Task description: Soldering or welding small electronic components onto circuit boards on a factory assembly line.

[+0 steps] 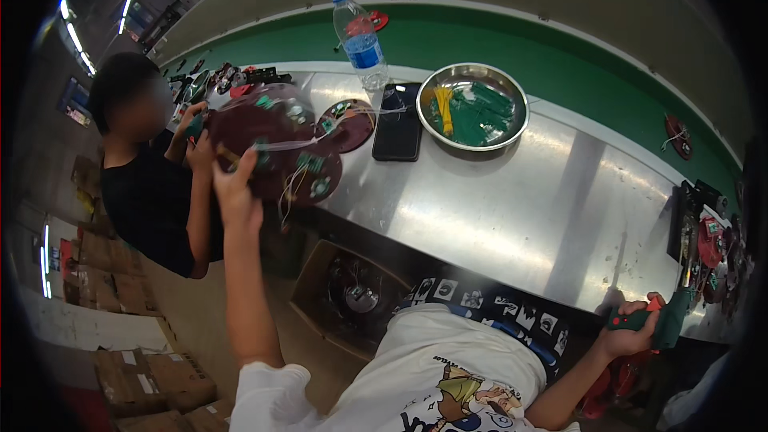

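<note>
Left of the steel bowl (519,113), maroon panel (268,126) partly hiding left hand (238,194). Below the bowl, white shirt (400,362) cropped.

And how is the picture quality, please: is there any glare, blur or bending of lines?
Head view: bright glare on the metal worktop, with darker bands across it; head view: the worktop's edge bends and the corners go black; head view: the maroon panel at the left hand looks slightly soft.
</note>
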`<act>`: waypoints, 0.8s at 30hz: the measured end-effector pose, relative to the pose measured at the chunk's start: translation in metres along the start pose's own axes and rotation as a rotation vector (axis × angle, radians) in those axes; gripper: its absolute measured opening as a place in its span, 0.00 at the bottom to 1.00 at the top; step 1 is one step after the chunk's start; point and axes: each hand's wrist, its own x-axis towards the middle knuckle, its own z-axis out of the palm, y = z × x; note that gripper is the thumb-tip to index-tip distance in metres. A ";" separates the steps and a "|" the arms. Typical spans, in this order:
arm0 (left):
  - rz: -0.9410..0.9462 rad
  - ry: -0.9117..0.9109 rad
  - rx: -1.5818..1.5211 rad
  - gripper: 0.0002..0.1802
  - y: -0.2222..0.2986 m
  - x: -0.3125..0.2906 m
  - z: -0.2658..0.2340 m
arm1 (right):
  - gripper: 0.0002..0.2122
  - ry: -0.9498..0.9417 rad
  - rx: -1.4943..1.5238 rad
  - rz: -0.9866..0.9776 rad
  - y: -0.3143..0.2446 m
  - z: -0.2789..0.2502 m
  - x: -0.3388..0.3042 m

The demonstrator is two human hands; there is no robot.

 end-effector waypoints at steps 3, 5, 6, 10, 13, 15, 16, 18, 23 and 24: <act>-0.254 -0.027 0.037 0.28 -0.026 0.036 0.024 | 0.16 0.084 0.002 -0.007 0.002 0.007 0.000; -0.305 -0.004 -0.015 0.24 -0.040 0.049 0.023 | 0.16 -0.007 0.017 0.016 0.002 0.006 -0.004; -0.289 -0.046 0.063 0.25 -0.044 0.051 0.029 | 0.16 0.006 0.019 0.015 -0.004 0.011 -0.005; -0.141 0.117 0.785 0.35 -0.051 0.044 0.049 | 0.16 0.020 -0.011 0.008 -0.009 0.017 -0.006; -0.090 0.207 1.145 0.44 -0.055 0.035 0.047 | 0.16 0.010 -0.016 -0.001 -0.007 0.015 -0.004; 0.394 0.231 1.130 0.47 -0.061 0.028 0.046 | 0.15 0.010 0.006 -0.023 -0.004 0.015 -0.003; 0.394 0.224 1.129 0.47 -0.059 0.027 0.049 | 0.15 0.015 0.002 -0.023 -0.005 0.016 -0.004; 0.401 -0.033 1.212 0.47 -0.047 0.026 0.061 | 0.15 0.022 0.000 0.001 -0.009 0.019 -0.004; 0.188 -0.391 1.029 0.45 -0.094 0.070 0.069 | 0.11 -0.051 0.243 0.037 -0.002 0.002 -0.007; 0.203 -0.350 1.086 0.43 -0.092 0.068 0.077 | 0.10 0.077 0.292 0.169 0.007 -0.002 -0.012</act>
